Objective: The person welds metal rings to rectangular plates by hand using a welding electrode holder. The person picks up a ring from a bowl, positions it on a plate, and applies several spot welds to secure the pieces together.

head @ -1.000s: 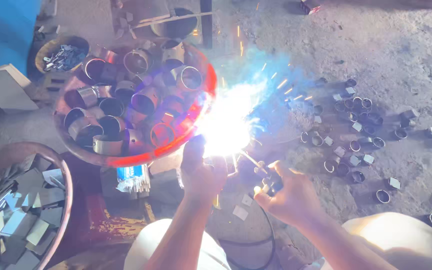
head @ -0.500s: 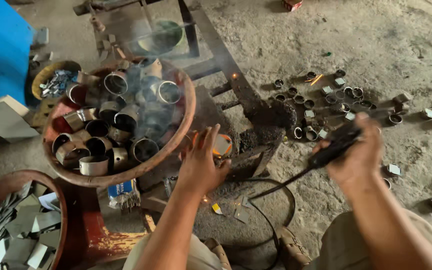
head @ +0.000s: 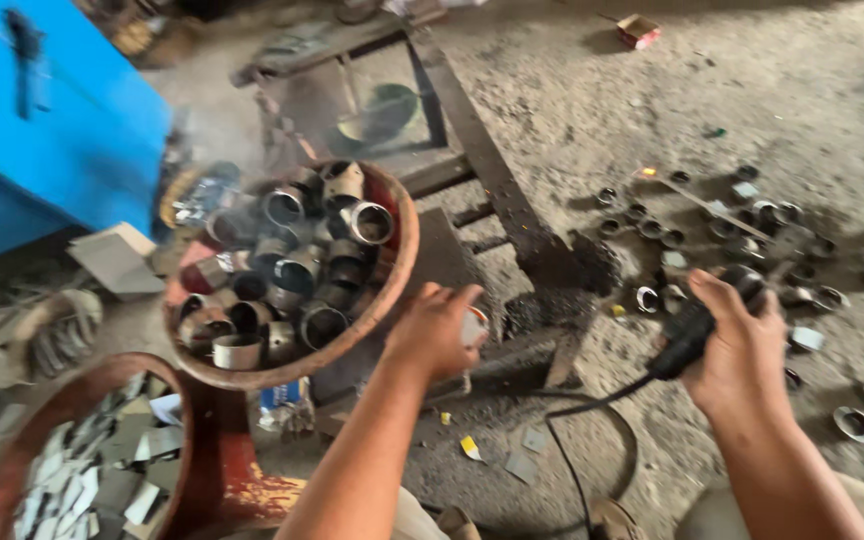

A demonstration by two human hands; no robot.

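From the head camera, the left hand [head: 435, 333] reached forward from six o'clock, forearm bare, fingers curled over a small pale ring-shaped piece [head: 473, 326] whose edge peeped out at the hand's three o'clock side; the hand was closed on it, just past the rim of the rusty round bowl [head: 389, 278]. That bowl sat at the hand's ten o'clock, heaped with short steel pipe sections [head: 370, 222], grey, hollow and smooth-walled, some showing bright cut rims.

The right hand [head: 742, 345] was out at three o'clock, wrist bent, fist wrapped tight round a black welding electrode holder [head: 689, 330]; its black cable [head: 592, 405] ran from the handle towards seven o'clock and looped across the ground. The two hands were well apart.

At eight o'clock from the left hand a second reddish, paint-flaked bowl [head: 202, 440] held flat grey metal squares [head: 82, 480]. Beyond the right hand, from twelve to two o'clock, more short pipe rings [head: 652, 240] lay scattered on the floor.

The surface was rough, dusty concrete floor [head: 572, 110] strewn with grit and scraps. A dark steel frame [head: 482, 160] ran up towards twelve o'clock, and a bright blue cabinet [head: 52, 130] filled the ten o'clock corner. A worn glove [head: 57, 330] lay beside it, blurred.
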